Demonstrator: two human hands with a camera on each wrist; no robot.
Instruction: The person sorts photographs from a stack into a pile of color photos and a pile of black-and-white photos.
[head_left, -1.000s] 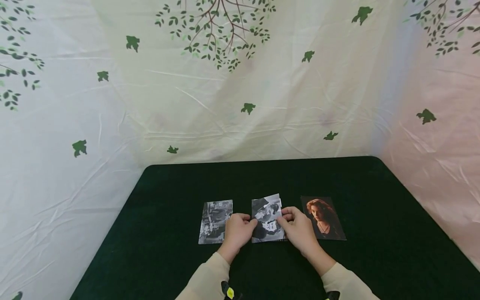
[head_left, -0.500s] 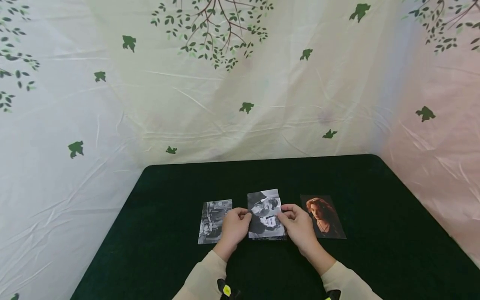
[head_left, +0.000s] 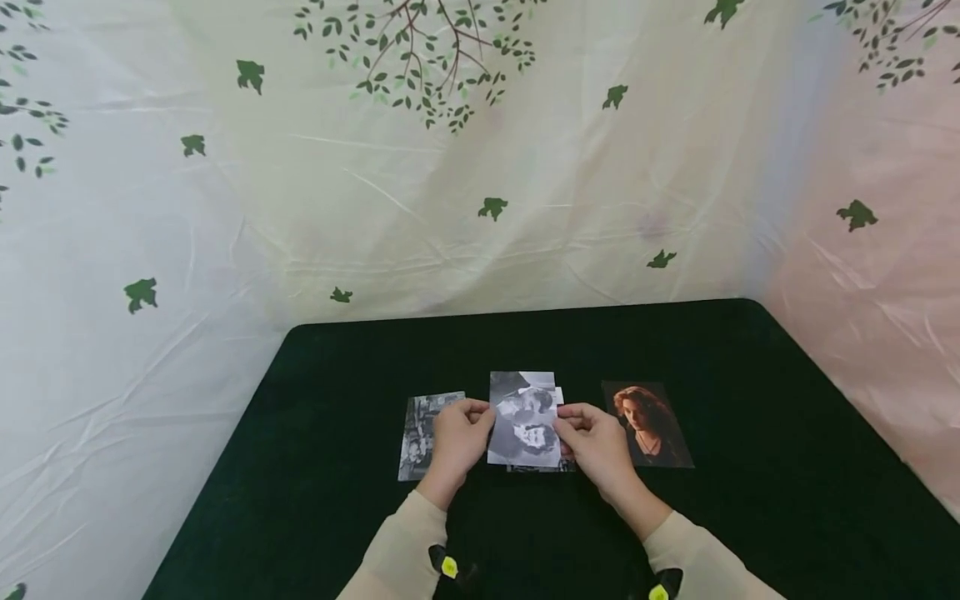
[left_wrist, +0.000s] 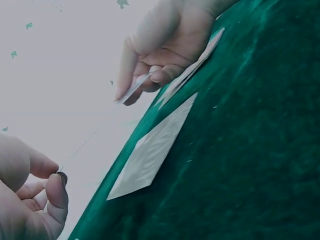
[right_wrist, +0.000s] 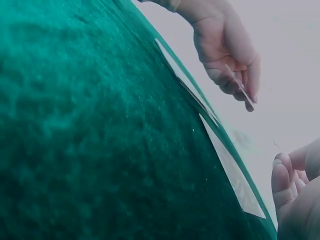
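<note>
A black-and-white photo print (head_left: 522, 425) is held in front of me, over the middle of the table. My left hand (head_left: 457, 442) pinches its left edge between thumb and fingers. On the other side my right hand (head_left: 602, 446) pinches the right edge. In the left wrist view the print is nearly edge-on, a thin line between the two hands, raised above the cloth. Behind it, the lower strip of another photo (head_left: 542, 468) shows on the table, mostly hidden. A white corner also peeks out past its right edge.
To the left, partly behind my left hand, a black-and-white photo (head_left: 417, 442) lies on the dark green tablecloth (head_left: 337, 367). At the right lies a dark photo (head_left: 647, 423) of a red-haired person. A pale curtain (head_left: 405, 242) with printed leaves hangs beyond the table's far edge.
The held print has risen and shifted a little left, uncovering more of the photo underneath. My left hand has moved left and up with it; my right hand has moved only slightly.
</note>
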